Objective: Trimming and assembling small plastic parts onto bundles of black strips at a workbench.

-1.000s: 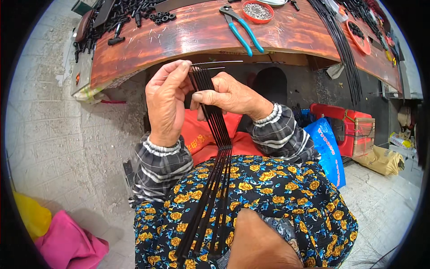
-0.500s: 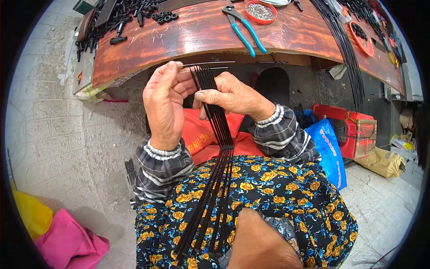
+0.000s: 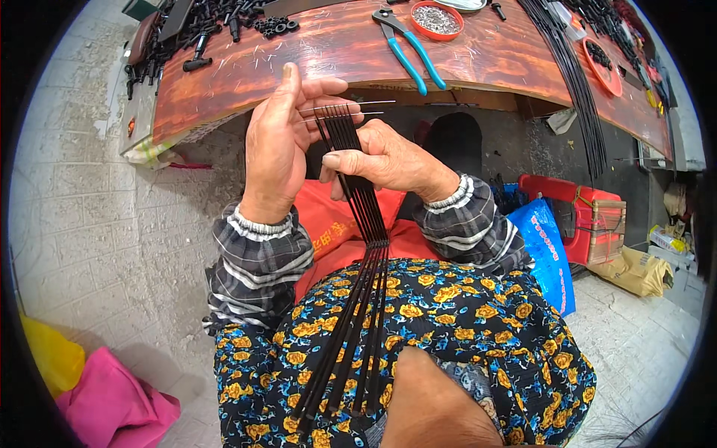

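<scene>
A bundle of thin black jointed umbrella ribs [image 3: 364, 203] slants from my hands down over my lap. My right hand [image 3: 390, 158] is closed round its upper part, thumb across the front. Two thin metal wires [image 3: 373, 102] run crosswise at the top ends of the ribs, one above the other; the upper one seems threaded through them. Just left of these ends, my left hand [image 3: 280, 138] is open, palm toward the ribs, thumb up and fingers stretched behind the wires. Whether its fingers touch the wires I cannot tell.
Beyond my hands stands a wooden table [image 3: 328, 67] with blue-handled pliers [image 3: 409, 52], a red dish of small metal bits [image 3: 437, 20] and black parts [image 3: 198, 48]. More black ribs [image 3: 571, 82] hang over its edge. At right are a blue bag [image 3: 544, 250] and a red stool [image 3: 571, 216].
My left hand has opened: its thumb has lifted away from the wires and its fingers have straightened. The left forearm has shifted slightly left. My right hand and the ribs have hardly moved.
</scene>
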`<state>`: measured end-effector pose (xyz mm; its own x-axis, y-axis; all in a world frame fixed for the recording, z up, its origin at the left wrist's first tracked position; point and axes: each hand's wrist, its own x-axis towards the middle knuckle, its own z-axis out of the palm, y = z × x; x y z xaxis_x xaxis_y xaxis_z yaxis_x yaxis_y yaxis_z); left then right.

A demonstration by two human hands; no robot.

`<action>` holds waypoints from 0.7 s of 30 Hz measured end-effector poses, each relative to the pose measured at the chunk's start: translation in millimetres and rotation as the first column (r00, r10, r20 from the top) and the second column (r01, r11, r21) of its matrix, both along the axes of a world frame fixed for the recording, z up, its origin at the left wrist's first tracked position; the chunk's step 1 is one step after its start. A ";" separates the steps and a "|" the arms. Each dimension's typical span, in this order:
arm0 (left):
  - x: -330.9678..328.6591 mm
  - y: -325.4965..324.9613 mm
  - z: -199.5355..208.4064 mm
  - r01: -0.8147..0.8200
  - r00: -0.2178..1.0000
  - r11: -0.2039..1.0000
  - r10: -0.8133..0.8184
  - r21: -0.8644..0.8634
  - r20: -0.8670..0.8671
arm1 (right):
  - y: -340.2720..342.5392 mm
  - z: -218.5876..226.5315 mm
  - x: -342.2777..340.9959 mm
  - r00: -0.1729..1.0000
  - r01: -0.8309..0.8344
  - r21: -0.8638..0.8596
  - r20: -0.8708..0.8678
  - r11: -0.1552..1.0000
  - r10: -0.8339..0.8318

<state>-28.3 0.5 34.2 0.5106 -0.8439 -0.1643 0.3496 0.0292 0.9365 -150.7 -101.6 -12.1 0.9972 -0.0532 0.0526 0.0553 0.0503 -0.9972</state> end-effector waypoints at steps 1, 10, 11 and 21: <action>-1.8 -0.5 0.9 0.001 1.000 1.000 -0.001 0.006 0.000 | 0.7 -0.5 0.0 1.000 0.006 0.009 -0.001 1.000 -0.006; -16.4 -8.6 1.0 -0.079 0.997 0.997 0.079 0.004 -0.009 | 0.2 -11.6 1.1 0.999 -0.015 0.041 0.032 0.999 0.014; -14.9 -8.0 -0.5 -0.079 0.997 0.997 0.079 0.003 -0.010 | 0.3 -10.9 0.8 0.999 -0.015 0.040 0.032 0.999 0.014; -3.5 20.8 -12.6 -0.135 0.985 0.985 0.122 -0.106 -0.119 | 0.3 4.5 -0.8 0.998 0.006 0.085 -0.056 0.996 -0.001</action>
<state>-31.8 21.3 21.7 0.5998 -0.7890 -0.1333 0.4384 0.1847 0.8796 -151.5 -101.3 -7.7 0.9982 -0.0588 -0.0078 0.0002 0.1349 -0.9909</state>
